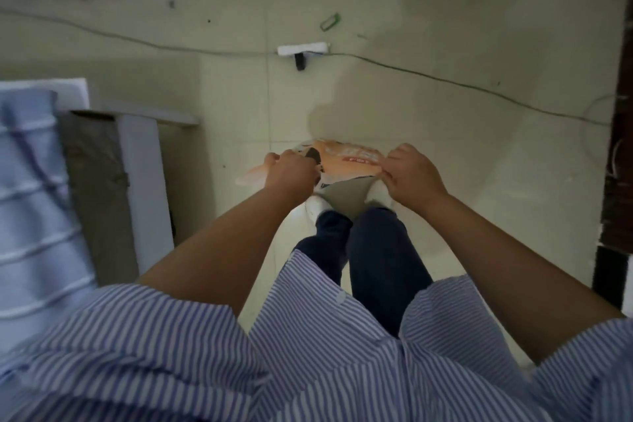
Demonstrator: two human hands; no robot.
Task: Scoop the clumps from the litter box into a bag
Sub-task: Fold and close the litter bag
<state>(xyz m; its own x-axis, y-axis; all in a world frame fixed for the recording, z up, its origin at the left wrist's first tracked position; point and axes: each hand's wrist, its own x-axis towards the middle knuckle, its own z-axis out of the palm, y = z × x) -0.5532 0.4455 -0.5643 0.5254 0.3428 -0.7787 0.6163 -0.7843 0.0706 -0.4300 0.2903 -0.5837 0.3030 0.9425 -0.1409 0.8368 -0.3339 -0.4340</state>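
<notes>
While the person stood over the tiled floor (428,27), a blue ribbed bin (30,216) and a flattened cardboard sheet (96,188) sat along the floor's left edge, blurred. No litter box or scoop was clearly in view. Further right, near the middle of the floor and just above the white shoes (317,209), the left hand (291,171) was curled around the left edge of an orange printed plastic bag (346,156), gripping it. The right hand (411,175) pinched the bag's right edge, thumb and fingers closed on the film, and the two hands held the mouth spread apart, with a grey opening showing between them.

Behind the bag a white power strip (303,49) lay on the floor with its cord (445,79) running toward the right edge.

Thin film pulled from both sides could probably tear, or one edge could slip free and let the mouth collapse. Stepping back could snag the cord.
</notes>
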